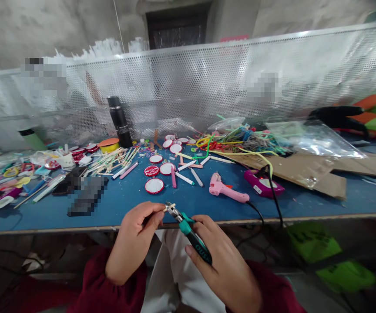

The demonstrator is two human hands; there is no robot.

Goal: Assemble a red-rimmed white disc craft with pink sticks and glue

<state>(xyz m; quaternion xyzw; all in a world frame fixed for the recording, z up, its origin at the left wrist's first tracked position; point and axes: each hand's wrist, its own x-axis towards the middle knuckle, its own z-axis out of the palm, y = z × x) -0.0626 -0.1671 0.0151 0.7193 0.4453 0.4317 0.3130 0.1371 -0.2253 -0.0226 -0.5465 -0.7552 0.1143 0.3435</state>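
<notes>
My left hand (135, 237) is closed in a pinch on a short thin stick (169, 208), held just above the table's front edge. My right hand (222, 261) grips teal-and-black handled cutters (188, 228), whose jaws meet the stick's end. A pink glue gun (225, 190) lies on the blue table (194, 200) a little beyond the cutters, its black cord running off the edge. Red-rimmed white round discs (154, 185) lie past my left hand.
A black flask (120, 121) stands at the back before a perforated metal screen (207, 82). Loose sticks and pens (116, 163) litter the left, coloured wires (240, 139) the middle back. Cardboard (305, 171), a plastic bag (308, 139) and a magenta device (264, 184) lie right.
</notes>
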